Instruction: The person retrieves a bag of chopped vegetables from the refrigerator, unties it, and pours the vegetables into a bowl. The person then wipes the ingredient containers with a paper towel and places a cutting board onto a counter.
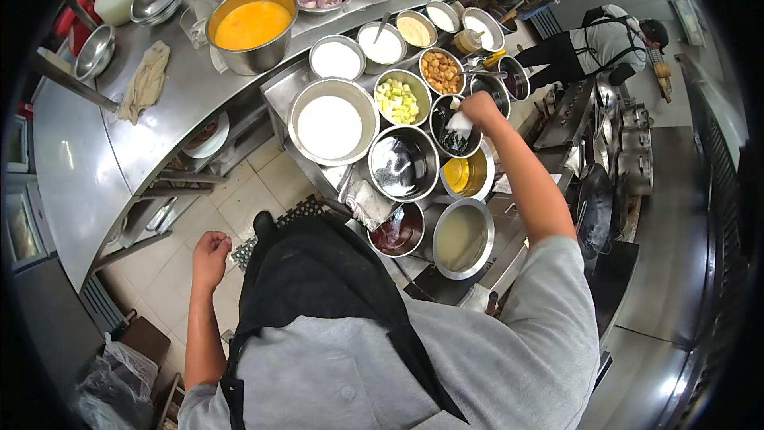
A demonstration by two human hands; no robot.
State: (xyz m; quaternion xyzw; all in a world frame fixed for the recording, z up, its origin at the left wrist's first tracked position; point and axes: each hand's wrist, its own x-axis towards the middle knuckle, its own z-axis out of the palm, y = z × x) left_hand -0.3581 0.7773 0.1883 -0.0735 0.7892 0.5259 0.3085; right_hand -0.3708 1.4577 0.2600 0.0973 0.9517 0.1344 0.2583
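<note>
My right hand (480, 110) is closed on a white utensil (459, 122) whose head is inside a dark-bottomed metal bowl (452, 142). Around that bowl stand a pot of pale green cubes (398, 101), a bowl of browned pieces (442, 72), a metal pot with dark, shiny contents (403, 162) and a pot with yellow liquid (457, 174). My left hand (212, 248) hangs at my left side over the floor, its fingers curled; whether it holds anything small cannot be made out.
A large pot of white liquid (329, 128) stands on the left of the cluster. On the curved steel counter (72, 147) are an orange pot (253, 29), a cloth (145, 84) and bowls. Another person (611, 46) bends near the stove at the upper right.
</note>
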